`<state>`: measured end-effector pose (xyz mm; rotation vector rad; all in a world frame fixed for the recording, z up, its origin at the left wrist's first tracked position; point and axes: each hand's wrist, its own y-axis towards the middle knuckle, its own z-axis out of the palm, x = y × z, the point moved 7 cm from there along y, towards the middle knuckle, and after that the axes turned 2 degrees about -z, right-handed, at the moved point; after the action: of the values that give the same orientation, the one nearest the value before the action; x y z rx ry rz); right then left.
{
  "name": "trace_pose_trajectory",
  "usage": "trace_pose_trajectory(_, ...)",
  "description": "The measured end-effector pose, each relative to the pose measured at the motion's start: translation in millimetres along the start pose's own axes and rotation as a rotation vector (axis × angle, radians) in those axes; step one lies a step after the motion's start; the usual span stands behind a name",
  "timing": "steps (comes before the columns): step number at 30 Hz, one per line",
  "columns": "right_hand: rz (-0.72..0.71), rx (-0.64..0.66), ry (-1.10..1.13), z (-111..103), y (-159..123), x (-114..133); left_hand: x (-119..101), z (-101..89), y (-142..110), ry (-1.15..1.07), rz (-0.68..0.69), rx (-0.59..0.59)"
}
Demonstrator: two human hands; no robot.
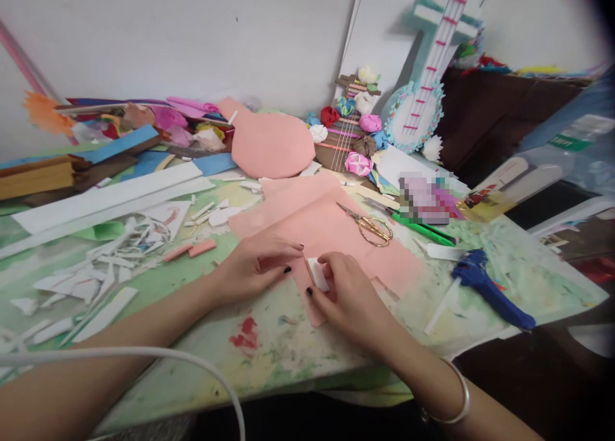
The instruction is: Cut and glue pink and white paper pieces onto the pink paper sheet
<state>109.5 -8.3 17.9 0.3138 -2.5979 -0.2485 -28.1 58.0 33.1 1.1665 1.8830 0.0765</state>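
My right hand (348, 300) pinches a small white rectangular piece (318, 273) with a pink strip along its left edge. A narrow tab of pink paper lies under it. Just to the left, my left hand (257, 265) rests low over the table with thumb and fingers apart, holding nothing. Its fingertips are close to the white piece. Beneath and beyond both hands spreads a sheet of pink paper (307, 216). Gold-handled scissors (372, 228) lie on that sheet, their blades pointing left and away from me.
At right are a green utility knife (423, 228) and a blue glue gun (494, 290). White scraps (110, 261) cover the left side. A pink guitar-like cutout (271, 143) and two decorated paper instruments stand at the back. A white cable (192, 357) crosses in front.
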Motion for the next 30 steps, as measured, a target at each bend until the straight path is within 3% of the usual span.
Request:
trace_pose_trajectory(5,0.115,0.033,0.194,-8,5,-14,-15,6.0,0,0.171,0.136,0.012)
trace_pose_trajectory(10,0.065,0.059,0.266,-17,10,-13,-15,11.8,0,0.255,0.142,0.018)
trace_pose_trajectory(19,0.053,0.284,0.724,-24,41,-9,-26,-6.3,0,0.199,0.064,-0.130)
trace_pose_trajectory(22,0.048,0.296,0.752,-25,52,-9,-30,-12.8,-2,0.228,0.088,-0.220)
trace_pose_trajectory(30,0.015,0.295,1.023,-19,56,-4,-32,-10.6,-3,0.129,0.173,-0.238)
